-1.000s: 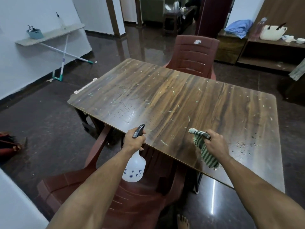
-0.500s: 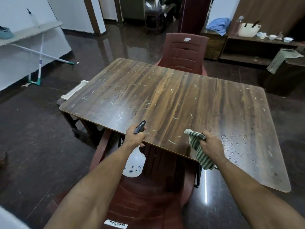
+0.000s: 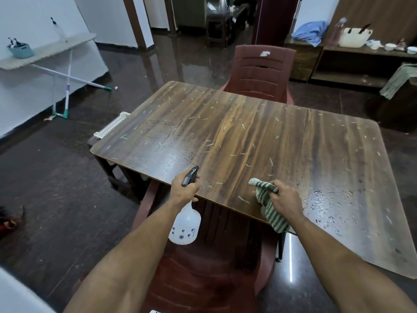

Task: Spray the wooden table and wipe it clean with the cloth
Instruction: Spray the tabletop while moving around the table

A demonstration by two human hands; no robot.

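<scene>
The wooden table fills the middle of the view, strewn with small pale scraps. Water droplets glisten on its near right part and a wet sheen shows near its front left. My left hand grips the black trigger head of a white spray bottle at the table's near edge; the bottle body hangs below the edge. My right hand holds a bunched green-and-white striped cloth over the near edge, its tail hanging down past the tabletop.
A maroon plastic chair stands right under me against the table. Another maroon chair is at the far side. A mop leans by the left wall under a shelf. Low wooden shelving stands at the back right. A white rack sits by the table's left end.
The view has shifted relative to the table. Both hands keep their grip at the near edge. More wet sheen shows on the table in front of the spray nozzle.
</scene>
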